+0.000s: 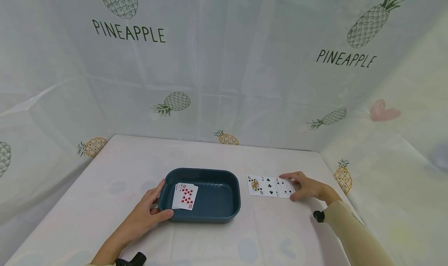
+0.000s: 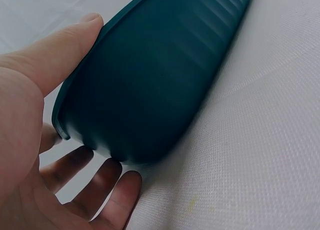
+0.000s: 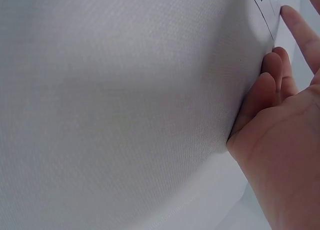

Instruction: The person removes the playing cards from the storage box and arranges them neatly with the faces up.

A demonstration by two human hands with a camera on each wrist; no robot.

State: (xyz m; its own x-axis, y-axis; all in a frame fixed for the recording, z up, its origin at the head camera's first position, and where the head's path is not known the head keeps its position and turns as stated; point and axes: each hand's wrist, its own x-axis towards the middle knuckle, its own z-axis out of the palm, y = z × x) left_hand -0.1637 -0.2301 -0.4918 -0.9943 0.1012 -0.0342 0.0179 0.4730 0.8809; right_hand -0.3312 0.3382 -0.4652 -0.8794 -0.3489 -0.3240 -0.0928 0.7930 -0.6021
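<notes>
A dark blue-green rectangular tray (image 1: 218, 202) sits on the cloth-covered table. My left hand (image 1: 147, 210) holds its left end, thumb at the near corner and fingers around the far side. Inside, at the left, lies a small stack of playing cards (image 1: 187, 196) topped by a ten of hearts. To the right of the tray, face-up cards form an overlapping row: a queen (image 1: 255, 185), a three of clubs (image 1: 269, 186) and a two (image 1: 282, 187). My right hand (image 1: 309, 188) touches the row's right end, index finger at the far edge and thumb at the near edge, partly covering the cards there.
White cloth with pale prints covers the table (image 1: 210, 244). Behind it and at both sides hang pineapple-printed curtains (image 1: 224, 63). A black wrist device (image 1: 131, 259) is on the left wrist, another black piece (image 1: 319, 216) on the right.
</notes>
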